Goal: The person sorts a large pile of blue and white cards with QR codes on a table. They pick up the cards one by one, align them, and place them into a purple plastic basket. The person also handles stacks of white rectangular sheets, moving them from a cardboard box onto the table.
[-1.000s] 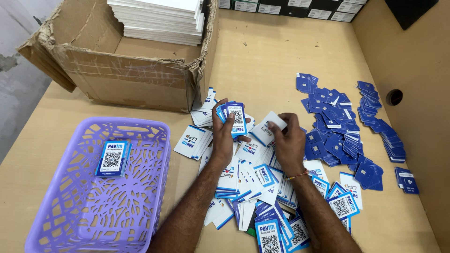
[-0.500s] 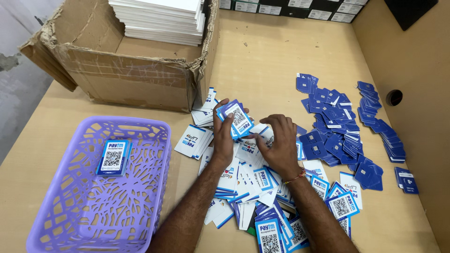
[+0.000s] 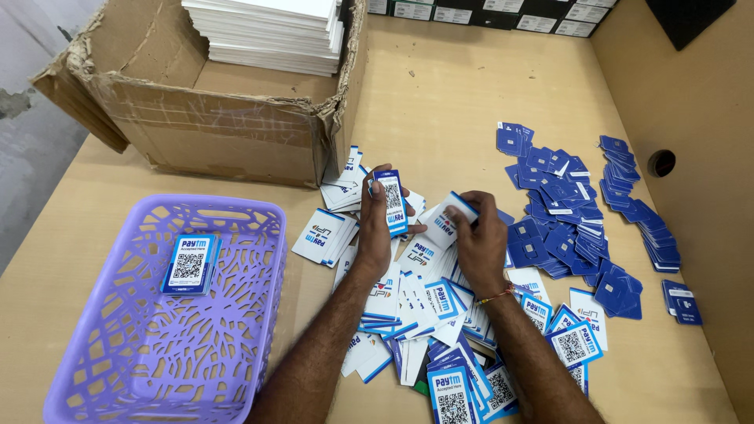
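Cards: the left hand (image 3: pixel 375 228) holds a small upright stack of blue-and-white code cards (image 3: pixel 390 202) above the loose heap (image 3: pixel 424 314) in the middle of the tabletop (image 3: pixel 440 102).
Right hand: the right hand (image 3: pixel 481 243) pinches a single card (image 3: pixel 444 220) at its edge, just beside the stack.
Done: one short stack of cards (image 3: pixel 189 264) lies in the purple basket (image 3: pixel 94 369); that looks like only a start.
Left: most cards lie scattered, some face up, some white side up; a spread of dark blue cards (image 3: pixel 565 220) sits to the right.
Edges: a torn cardboard box (image 3: pixel 212 133) stands close behind the heap; a side wall (image 3: pixel 691 102) rises at the right.
Open room: bare tabletop between basket and heap, and behind the blue cards.
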